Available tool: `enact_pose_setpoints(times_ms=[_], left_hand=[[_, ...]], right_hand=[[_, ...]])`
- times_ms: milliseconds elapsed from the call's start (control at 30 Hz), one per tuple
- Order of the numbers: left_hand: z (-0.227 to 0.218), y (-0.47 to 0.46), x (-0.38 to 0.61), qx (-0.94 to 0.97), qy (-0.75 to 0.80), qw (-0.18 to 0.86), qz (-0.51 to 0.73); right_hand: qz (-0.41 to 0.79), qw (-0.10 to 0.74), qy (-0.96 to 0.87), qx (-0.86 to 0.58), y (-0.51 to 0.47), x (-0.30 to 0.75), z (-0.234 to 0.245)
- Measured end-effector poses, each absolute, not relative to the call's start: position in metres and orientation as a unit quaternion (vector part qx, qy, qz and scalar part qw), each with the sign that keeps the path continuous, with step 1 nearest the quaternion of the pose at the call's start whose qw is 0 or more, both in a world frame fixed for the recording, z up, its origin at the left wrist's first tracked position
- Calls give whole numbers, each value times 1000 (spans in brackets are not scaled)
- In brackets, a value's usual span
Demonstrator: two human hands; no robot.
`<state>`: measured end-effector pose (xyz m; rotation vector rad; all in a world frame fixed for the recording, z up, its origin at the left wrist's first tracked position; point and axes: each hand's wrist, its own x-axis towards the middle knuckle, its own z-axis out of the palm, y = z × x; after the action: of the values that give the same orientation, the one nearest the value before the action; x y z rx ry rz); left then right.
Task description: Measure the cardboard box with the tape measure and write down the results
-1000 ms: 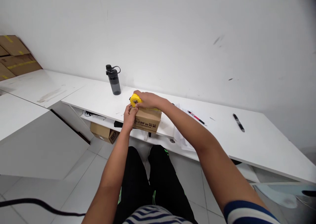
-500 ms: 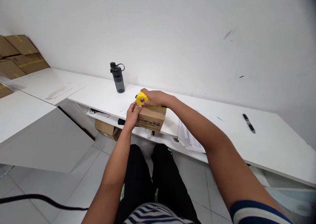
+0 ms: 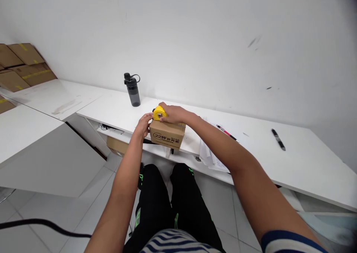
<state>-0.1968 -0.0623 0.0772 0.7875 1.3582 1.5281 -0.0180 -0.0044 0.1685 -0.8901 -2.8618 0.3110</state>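
Note:
A small brown cardboard box (image 3: 167, 135) with printed characters stands at the front edge of the white desk (image 3: 292, 160). On its top left corner rests a yellow tape measure (image 3: 158, 114), gripped by my right hand (image 3: 173, 114), whose fingers are wrapped round it. My left hand (image 3: 143, 124) presses against the box's left side with its fingers curled at the top corner, just below the tape measure.
A dark water bottle (image 3: 134, 90) stands behind the box. A red pen (image 3: 226, 133), papers (image 3: 210, 154) and a black marker (image 3: 278, 139) lie to the right. Cardboard boxes (image 3: 19, 65) are stacked far left. A black cable (image 3: 41, 225) crosses the floor.
My left hand has slid from the box's front corner to its left side. The box and tape measure stay put; the red pen has come back into sight as my arm shifted.

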Motion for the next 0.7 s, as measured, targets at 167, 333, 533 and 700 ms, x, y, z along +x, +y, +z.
enact_pose_setpoints(times_ms=[167,333,533,700], left_hand=[[84,-69,-192,294,595,459,591],[84,-68,-181,339,608,377,611],[87,-61,-181,415,579,358,604],[93,-59,-184,425,567,389,589]], right_hand=[[55,50,-952,-296,-10,-16,181],[59,21,-946,-317,-13,4,185],[162,37,-921,-354,-14,61,179],[188,66,-897,-394,-17,121,173]])
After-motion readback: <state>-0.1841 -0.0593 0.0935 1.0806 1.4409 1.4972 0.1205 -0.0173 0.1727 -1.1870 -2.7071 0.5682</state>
